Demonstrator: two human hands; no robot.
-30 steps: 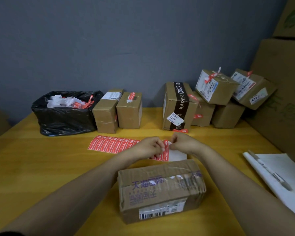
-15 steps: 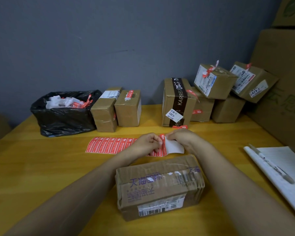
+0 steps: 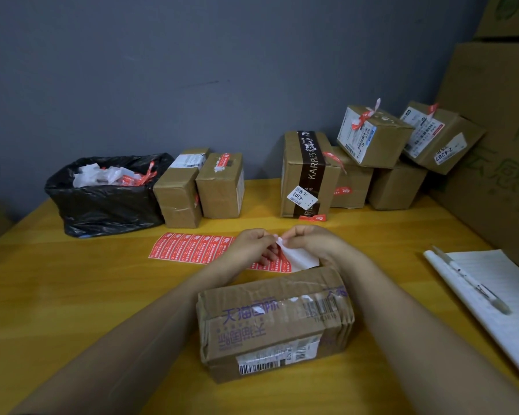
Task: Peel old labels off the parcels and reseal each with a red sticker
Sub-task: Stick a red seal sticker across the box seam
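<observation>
A brown parcel (image 3: 274,322) with purple print and a barcode label lies on the yellow table in front of me. Just behind it lies a sheet of red stickers (image 3: 192,248). My left hand (image 3: 252,245) and my right hand (image 3: 307,242) meet over the sheet's right end. My right hand's fingertips pinch the lifted white backing corner (image 3: 297,256) of the sheet. My left hand's fingertips pinch a red sticker at the same spot; most of that sticker is hidden by the fingers.
A black bin bag (image 3: 102,196) with peeled labels sits at the back left, two parcels (image 3: 198,187) beside it. Several more parcels (image 3: 366,163) are stacked at the back right. A notepad (image 3: 498,301) with a pen (image 3: 471,280) lies right. Large cartons (image 3: 498,145) stand along the right edge.
The white backing corner has come up further off the table between my fingertips. My hands stay together over the sheet's right end, and the view has tilted slightly.
</observation>
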